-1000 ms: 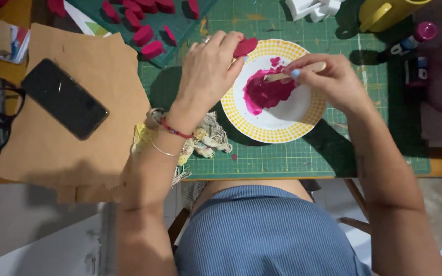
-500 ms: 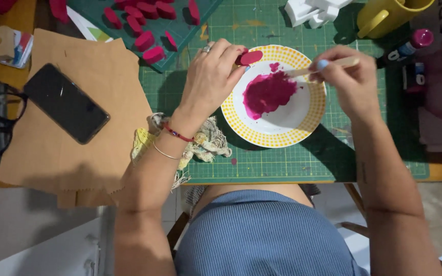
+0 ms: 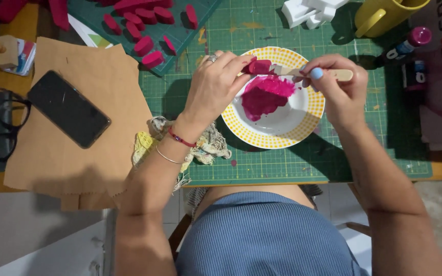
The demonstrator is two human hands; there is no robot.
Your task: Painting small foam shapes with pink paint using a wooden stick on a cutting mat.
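My left hand [image 3: 215,86] pinches a small pink-painted piece [image 3: 259,66] over the far rim of a white plate with a yellow dotted border [image 3: 303,128]. A puddle of magenta paint [image 3: 264,94] lies in the plate. My right hand [image 3: 336,84] grips a wooden-handled brush [image 3: 341,74] whose tip touches the pink piece. Both hands hover above the plate on the green cutting mat [image 3: 282,163].
Several painted pink pieces [image 3: 144,43] lie on a dark tray at the back. A black phone [image 3: 68,109] rests on brown paper [image 3: 93,153]; glasses [image 3: 1,128] at the left. A rag [image 3: 205,145], yellow mug [image 3: 384,15], paint bottles [image 3: 410,46] and white blocks [image 3: 308,10] surround the plate.
The brush has lifted out of the paint puddle and now meets the pink piece, which my left hand has brought in over the plate's far rim.
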